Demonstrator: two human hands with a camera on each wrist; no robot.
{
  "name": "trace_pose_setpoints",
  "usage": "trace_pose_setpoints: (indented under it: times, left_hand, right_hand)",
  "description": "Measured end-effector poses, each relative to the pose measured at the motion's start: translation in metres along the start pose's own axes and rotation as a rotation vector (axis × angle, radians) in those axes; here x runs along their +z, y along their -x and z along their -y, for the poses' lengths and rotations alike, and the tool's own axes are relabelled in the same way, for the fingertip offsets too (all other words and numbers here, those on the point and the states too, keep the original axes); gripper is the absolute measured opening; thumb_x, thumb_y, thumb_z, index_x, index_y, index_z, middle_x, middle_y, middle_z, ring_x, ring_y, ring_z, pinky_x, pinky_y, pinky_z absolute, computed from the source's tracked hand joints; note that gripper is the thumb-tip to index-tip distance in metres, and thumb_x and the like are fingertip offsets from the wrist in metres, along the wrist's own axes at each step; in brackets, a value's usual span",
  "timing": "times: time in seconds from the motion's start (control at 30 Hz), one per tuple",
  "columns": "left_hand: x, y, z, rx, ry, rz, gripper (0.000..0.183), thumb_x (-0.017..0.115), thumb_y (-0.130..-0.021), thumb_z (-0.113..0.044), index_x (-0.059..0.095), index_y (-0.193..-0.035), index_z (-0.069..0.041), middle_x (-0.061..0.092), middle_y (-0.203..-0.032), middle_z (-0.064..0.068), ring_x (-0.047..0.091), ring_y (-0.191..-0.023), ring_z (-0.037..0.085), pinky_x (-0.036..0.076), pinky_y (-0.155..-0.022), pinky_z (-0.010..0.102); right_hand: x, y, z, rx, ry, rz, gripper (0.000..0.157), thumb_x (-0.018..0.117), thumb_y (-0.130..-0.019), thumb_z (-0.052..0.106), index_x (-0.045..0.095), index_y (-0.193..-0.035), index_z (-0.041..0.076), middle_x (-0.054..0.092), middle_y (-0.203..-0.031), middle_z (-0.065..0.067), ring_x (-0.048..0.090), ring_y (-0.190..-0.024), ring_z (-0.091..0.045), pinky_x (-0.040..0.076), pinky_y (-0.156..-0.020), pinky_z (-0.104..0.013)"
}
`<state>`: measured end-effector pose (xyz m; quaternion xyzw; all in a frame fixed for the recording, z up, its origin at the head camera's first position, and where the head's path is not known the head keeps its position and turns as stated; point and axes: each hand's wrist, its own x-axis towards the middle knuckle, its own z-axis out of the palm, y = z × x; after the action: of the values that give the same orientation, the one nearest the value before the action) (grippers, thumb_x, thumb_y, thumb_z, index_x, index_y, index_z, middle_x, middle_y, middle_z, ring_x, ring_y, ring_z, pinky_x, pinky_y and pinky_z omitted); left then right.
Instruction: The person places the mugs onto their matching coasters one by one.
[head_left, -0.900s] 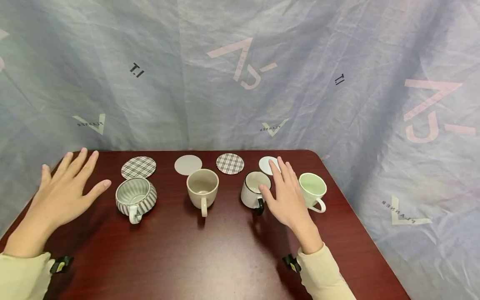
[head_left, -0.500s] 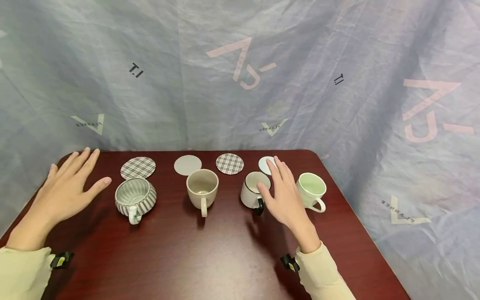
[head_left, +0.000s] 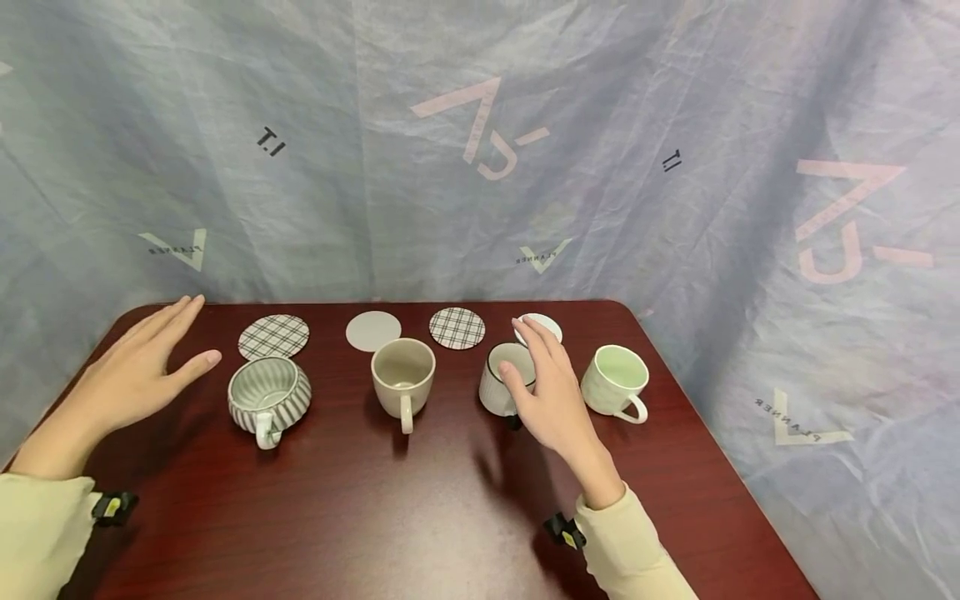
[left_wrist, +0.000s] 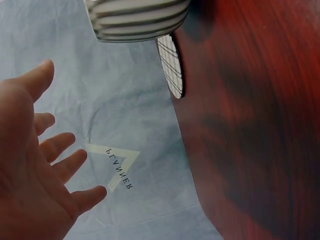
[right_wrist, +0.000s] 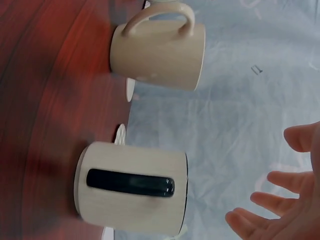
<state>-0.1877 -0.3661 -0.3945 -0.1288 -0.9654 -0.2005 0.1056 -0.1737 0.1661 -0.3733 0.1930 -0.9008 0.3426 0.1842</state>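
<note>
Four-in-a-row is how the cups stand, each upright on the table. At the left is a grey ribbed cup (head_left: 270, 396), with my left hand (head_left: 131, 375) held in the air beside it, fingers extended and touching nothing. A beige mug (head_left: 403, 379) stands in the middle. My right hand (head_left: 551, 396) hovers over the white mug (head_left: 495, 392) with a black rim, hiding most of its black handle (right_wrist: 130, 182). Those fingers are apart from the mug in the right wrist view. Farthest right is a pale green mug (head_left: 615, 379).
Behind the cups lie a plaid coaster (head_left: 273, 337), a plain grey coaster (head_left: 373, 331), a second plaid coaster (head_left: 457, 327) and a white coaster (head_left: 551, 325), partly covered by my right hand. A grey printed cloth (head_left: 337, 167) hangs behind the dark red table (head_left: 337, 517).
My right hand has moved left, over the white mug, uncovering more of the green mug. My left hand has turned slightly, its fingers closer together. The cups have stayed in place.
</note>
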Motion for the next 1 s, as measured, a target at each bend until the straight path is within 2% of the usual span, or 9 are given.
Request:
trace_pose_setpoints:
  times: [0.13, 0.27, 0.37, 0.6, 0.77, 0.9, 1.0]
  left_hand:
    - [0.000, -0.008, 0.002, -0.005, 0.041, 0.019, 0.088, 0.066, -0.105, -0.040, 0.012, -0.173, -0.021, 0.019, -0.175, 0.022, 0.018, -0.157, 0.053, 0.014, -0.121, 0.075]
    - [0.001, -0.013, 0.006, -0.011, 0.066, 0.035, 0.087, 0.067, -0.105, -0.040, 0.015, -0.173, -0.022, 0.023, -0.173, 0.024, 0.022, -0.155, 0.054, 0.019, -0.116, 0.078]
    - [0.002, -0.015, 0.009, -0.013, 0.073, 0.053, 0.087, 0.067, -0.105, -0.040, 0.016, -0.172, -0.020, 0.026, -0.171, 0.027, 0.024, -0.154, 0.056, 0.022, -0.114, 0.078]
    - [0.005, -0.019, 0.014, -0.013, 0.085, 0.069, 0.086, 0.068, -0.104, -0.037, 0.019, -0.172, -0.020, 0.031, -0.167, 0.030, 0.030, -0.148, 0.060, 0.027, -0.109, 0.079]
    - [0.007, -0.023, 0.011, -0.019, 0.129, 0.080, 0.084, 0.069, -0.105, -0.037, 0.021, -0.172, -0.022, 0.032, -0.166, 0.031, 0.033, -0.146, 0.060, 0.028, -0.108, 0.078]
    - [0.007, -0.027, 0.010, -0.011, 0.121, 0.088, 0.084, 0.069, -0.104, -0.038, 0.022, -0.172, -0.023, 0.033, -0.165, 0.030, 0.035, -0.144, 0.060, 0.030, -0.106, 0.077]
    - [0.007, -0.028, 0.012, -0.017, 0.117, 0.092, 0.084, 0.069, -0.104, -0.037, 0.022, -0.172, -0.022, 0.034, -0.164, 0.031, 0.036, -0.143, 0.060, 0.031, -0.105, 0.077]
  right_hand:
    - [0.003, -0.002, 0.003, -0.004, -0.041, 0.008, 0.059, 0.062, -0.107, 0.033, 0.046, -0.162, 0.017, 0.040, -0.166, -0.007, 0.036, -0.155, -0.027, 0.036, -0.121, -0.057]
    - [0.009, -0.003, 0.006, -0.001, -0.072, 0.032, 0.059, 0.059, -0.108, 0.038, 0.045, -0.162, 0.017, 0.040, -0.167, -0.006, 0.037, -0.155, -0.026, 0.035, -0.122, -0.056]
    - [0.014, -0.005, 0.009, -0.004, -0.097, 0.044, 0.058, 0.060, -0.108, 0.037, 0.047, -0.161, 0.016, 0.041, -0.165, -0.006, 0.039, -0.154, -0.026, 0.036, -0.121, -0.055]
    - [0.023, -0.007, 0.014, -0.013, -0.192, 0.070, 0.056, 0.063, -0.107, 0.028, 0.049, -0.159, 0.014, 0.045, -0.163, -0.007, 0.045, -0.148, -0.027, 0.052, -0.107, -0.052]
    - [0.026, -0.008, 0.019, -0.020, -0.211, 0.091, 0.057, 0.064, -0.107, 0.030, 0.048, -0.160, 0.015, 0.048, -0.160, -0.005, 0.047, -0.143, -0.027, 0.053, -0.107, -0.048]
    - [0.029, -0.010, 0.024, -0.022, -0.267, 0.103, 0.057, 0.065, -0.107, 0.028, 0.048, -0.159, 0.015, 0.051, -0.155, -0.003, 0.053, -0.133, -0.023, 0.055, -0.104, -0.047]
    - [0.030, -0.011, 0.029, -0.025, -0.293, 0.118, 0.056, 0.065, -0.107, 0.028, 0.048, -0.159, 0.015, 0.052, -0.154, -0.003, 0.053, -0.132, -0.022, 0.055, -0.104, -0.048]
